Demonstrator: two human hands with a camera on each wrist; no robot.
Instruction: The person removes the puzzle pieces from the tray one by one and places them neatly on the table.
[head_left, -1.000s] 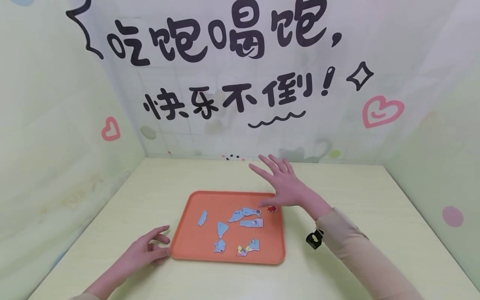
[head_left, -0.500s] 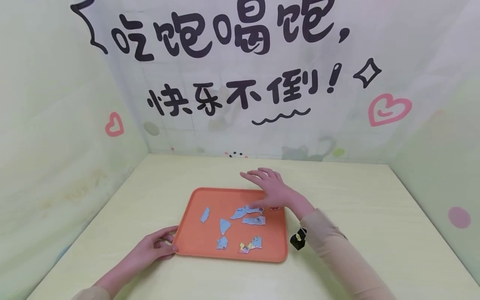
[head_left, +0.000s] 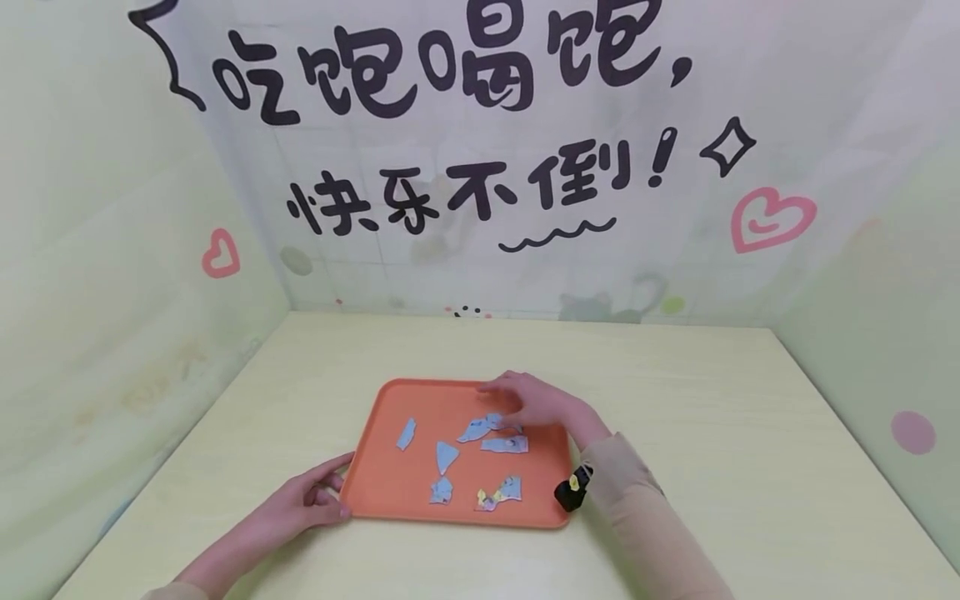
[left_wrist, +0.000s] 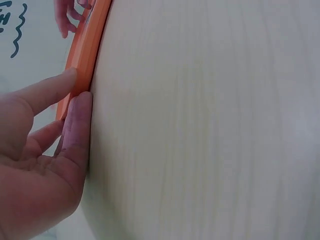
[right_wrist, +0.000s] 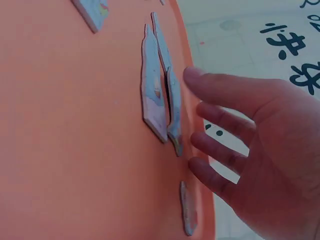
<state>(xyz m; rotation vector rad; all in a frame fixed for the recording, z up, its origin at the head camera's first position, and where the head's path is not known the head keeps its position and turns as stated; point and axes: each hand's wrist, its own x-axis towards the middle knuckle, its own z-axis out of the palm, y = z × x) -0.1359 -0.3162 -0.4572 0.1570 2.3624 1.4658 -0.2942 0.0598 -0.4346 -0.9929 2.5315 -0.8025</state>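
Note:
An orange tray (head_left: pixel 390 492) lies on the table, bearing several flat, irregular puzzle pieces with pale blue print. My left hand (head_left: pixel 307 496) grips the tray's left rim near the front corner. In the left wrist view the thumb (left_wrist: pixel 65 82) touches the rim, with fingers along the outer side. My right hand (head_left: pixel 536 400) hovers over the back right part of the tray, fingers spread and loosely bent, holding nothing. Beneath it are a pair of adjoining blue pieces (head_left: pixel 474 429) and a strip-shaped piece (head_left: pixel 504 445). A small separate piece (right_wrist: pixel 187 210) shows in the right wrist view.
Left on the tray is a narrow piece (head_left: pixel 406 435); a triangular piece (head_left: pixel 446 457) and a jagged one (head_left: pixel 441 490) lie mid-tray. A yellow-and-blue piece (head_left: pixel 498 493) is near the front. Printed walls (head_left: pixel 450 275) border the pale table (head_left: pixel 675 400).
My left hand has moved right and taken hold of the tray's rim. My right hand has come left and down over the pieces, its fingers drawing in. The pieces keep their arrangement.

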